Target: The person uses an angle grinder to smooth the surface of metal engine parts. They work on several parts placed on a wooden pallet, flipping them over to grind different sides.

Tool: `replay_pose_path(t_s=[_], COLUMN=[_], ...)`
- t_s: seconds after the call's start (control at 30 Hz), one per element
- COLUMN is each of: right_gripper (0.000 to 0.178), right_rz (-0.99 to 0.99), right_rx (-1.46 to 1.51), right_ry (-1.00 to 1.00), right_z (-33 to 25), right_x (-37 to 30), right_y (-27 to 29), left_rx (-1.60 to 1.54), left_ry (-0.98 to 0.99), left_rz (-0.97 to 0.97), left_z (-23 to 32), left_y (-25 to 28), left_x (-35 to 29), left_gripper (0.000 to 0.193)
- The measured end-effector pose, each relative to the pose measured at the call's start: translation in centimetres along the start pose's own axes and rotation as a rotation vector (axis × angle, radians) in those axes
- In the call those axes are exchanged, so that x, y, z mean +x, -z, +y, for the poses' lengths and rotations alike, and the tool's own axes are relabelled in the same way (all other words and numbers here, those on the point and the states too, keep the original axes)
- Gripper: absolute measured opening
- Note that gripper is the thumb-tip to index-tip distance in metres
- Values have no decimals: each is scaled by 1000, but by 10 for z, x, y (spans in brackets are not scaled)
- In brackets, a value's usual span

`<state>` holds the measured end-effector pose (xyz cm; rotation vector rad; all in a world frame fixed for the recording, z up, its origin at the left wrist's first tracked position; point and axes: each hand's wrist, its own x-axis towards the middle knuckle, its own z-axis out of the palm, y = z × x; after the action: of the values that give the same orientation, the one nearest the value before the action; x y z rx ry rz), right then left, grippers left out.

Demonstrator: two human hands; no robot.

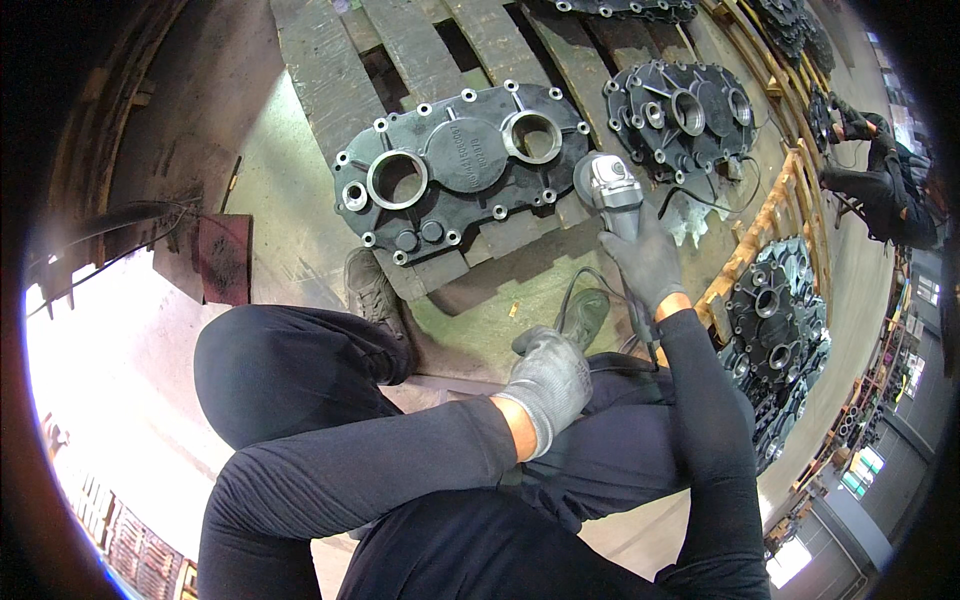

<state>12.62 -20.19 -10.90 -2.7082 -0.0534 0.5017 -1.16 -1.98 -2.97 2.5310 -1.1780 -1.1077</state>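
My right hand [648, 265], in a grey glove, is wrapped round the body of an angle grinder [614, 190]. The grinder's head and disc are by the right edge of a dark cast-metal housing cover [465, 155], which lies on a wooden pallet. The cover has two large round bores and bolt holes along its rim. Close to my right leg, my gloved left hand [550, 385] is closed with its fingers curled. The grinder's black cable [570, 285] loops just beyond that hand. Whether the fingers hold the cable is hidden.
A second cast cover [685, 115] lies to the right on the wooden pallet [330, 80]. More castings are stacked in a wood-sided crate [775, 310] at my right. A reddish-brown plate [226, 260] is at the left. Another person [880, 175] works at the far right.
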Motion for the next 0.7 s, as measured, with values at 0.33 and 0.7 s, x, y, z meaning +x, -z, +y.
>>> replay_pose_path(t_s=[0.33, 0.7], right_gripper=[60, 64], right_rz=[-9, -28], right_rx=[5, -17], right_ry=[12, -28], right_z=[-6, -3], right_x=[-1, 0], right_y=[2, 3], left_rx=[89, 90], left_ry=[-9, 47], left_rz=[93, 110], left_z=[2, 6], left_y=[-10, -12], left_x=[-3, -1], left_gripper=[26, 26])
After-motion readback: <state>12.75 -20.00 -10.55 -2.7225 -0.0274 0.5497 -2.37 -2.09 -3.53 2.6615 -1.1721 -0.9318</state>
